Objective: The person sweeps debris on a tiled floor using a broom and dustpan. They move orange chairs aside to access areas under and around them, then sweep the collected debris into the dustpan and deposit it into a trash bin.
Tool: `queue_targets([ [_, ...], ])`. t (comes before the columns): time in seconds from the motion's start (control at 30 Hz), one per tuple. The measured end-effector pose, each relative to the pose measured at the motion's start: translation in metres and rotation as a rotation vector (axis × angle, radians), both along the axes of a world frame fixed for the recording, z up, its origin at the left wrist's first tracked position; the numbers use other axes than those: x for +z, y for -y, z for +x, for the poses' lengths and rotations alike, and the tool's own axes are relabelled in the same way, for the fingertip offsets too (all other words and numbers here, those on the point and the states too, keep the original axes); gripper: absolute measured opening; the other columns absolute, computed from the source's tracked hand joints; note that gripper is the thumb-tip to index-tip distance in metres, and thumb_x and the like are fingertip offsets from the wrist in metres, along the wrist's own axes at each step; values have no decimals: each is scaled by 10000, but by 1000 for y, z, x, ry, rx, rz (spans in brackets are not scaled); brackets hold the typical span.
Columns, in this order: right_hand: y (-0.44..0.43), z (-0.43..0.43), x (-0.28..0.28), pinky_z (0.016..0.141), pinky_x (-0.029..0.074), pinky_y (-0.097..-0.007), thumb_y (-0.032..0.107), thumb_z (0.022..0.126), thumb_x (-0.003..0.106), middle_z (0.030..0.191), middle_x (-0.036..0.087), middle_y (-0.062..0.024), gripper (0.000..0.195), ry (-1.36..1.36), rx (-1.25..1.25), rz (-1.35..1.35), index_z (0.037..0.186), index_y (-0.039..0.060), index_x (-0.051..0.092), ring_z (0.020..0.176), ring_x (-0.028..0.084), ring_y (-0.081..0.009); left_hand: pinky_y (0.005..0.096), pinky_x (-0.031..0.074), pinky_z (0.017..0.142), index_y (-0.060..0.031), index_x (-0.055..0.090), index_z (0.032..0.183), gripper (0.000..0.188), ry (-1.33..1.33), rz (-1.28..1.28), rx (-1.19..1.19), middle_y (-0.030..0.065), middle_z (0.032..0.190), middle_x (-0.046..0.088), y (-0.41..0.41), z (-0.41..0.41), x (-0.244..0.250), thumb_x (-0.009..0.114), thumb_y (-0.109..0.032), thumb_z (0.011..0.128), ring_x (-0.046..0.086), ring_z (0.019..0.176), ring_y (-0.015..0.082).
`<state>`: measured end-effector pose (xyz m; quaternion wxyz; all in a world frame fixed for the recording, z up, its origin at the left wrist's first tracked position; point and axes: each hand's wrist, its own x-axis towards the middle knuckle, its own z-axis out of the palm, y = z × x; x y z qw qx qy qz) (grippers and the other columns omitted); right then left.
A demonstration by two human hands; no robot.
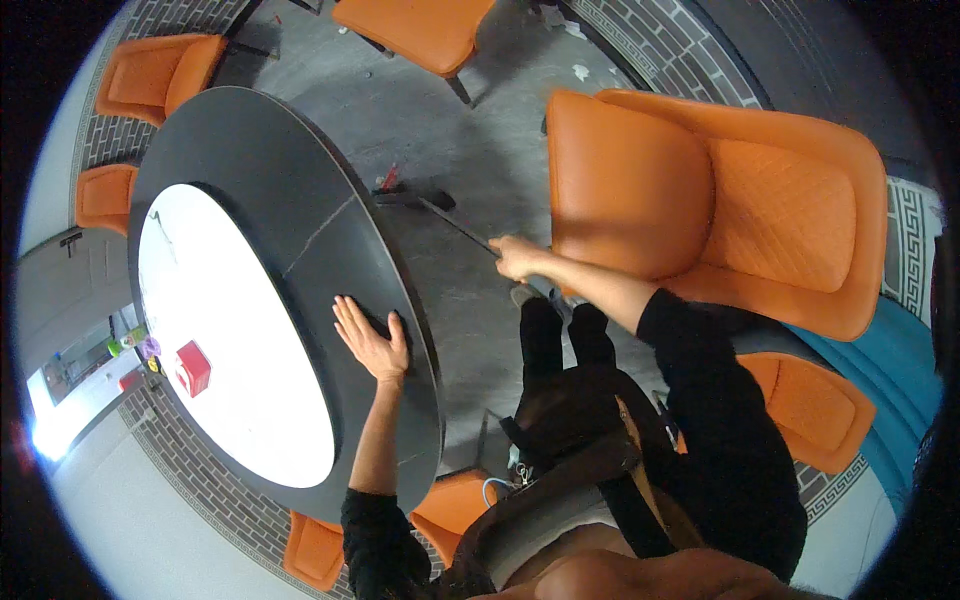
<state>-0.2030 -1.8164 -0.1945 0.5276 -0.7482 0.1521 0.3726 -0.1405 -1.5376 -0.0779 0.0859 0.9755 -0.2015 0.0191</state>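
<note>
My left hand lies palm down on the black rim of a round dining table, its thumb apart from its fingers and nothing in its grasp. My right hand is closed around the thin stick of a broom. The stick slants down to a dark broom head on the grey floor, close beside the table's edge. A small red piece of litter lies on the floor by the broom head.
A large orange chair stands near my right arm, another orange chair ahead. More orange chairs ring the table. On the glossy white turntable sits a red box. White scraps lie on the floor near the brick-patterned wall.
</note>
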Motion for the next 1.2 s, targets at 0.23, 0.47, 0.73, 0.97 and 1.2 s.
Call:
queue_targets([
  [0.23,-42,-42,44,424,422,-287,100,917,475,677,514,-69,621,-283,-328,531,1447,49,156,458,462,-113,465,102,1120,41,221,1401,769,-64,43,32,194,1479,193,0,5,9,522,-373,829,137,1388,322],
  [0.47,-61,-8,-1,402,377,-262,121,887,531,627,527,-51,431,-597,-336,705,1265,-37,396,465,472,-106,488,90,1110,60,207,1397,776,-108,30,19,217,1478,170,2,12,12,480,-417,849,120,1385,358],
  [0.73,10,253,-16,366,343,-294,63,676,513,491,522,-109,212,-177,-44,582,468,25,532,384,485,-173,528,83,1098,63,206,1388,785,-232,4,80,257,1452,189,4,26,16,515,-389,825,134,1372,386],
  [0.97,15,353,-43,463,461,-354,-9,808,429,710,589,-177,616,138,-5,289,1403,-6,270,484,561,-229,528,140,1075,12,329,1344,592,-221,-157,156,231,1371,323,34,155,51,526,-262,858,269,1296,404],
  [1.2,144,264,38,483,449,-304,100,923,462,639,505,-60,598,-471,-5,631,1451,79,181,472,487,-126,515,114,1094,-17,313,1373,611,-46,-15,21,181,1416,310,110,377,34,523,-249,848,241,1343,335],
])
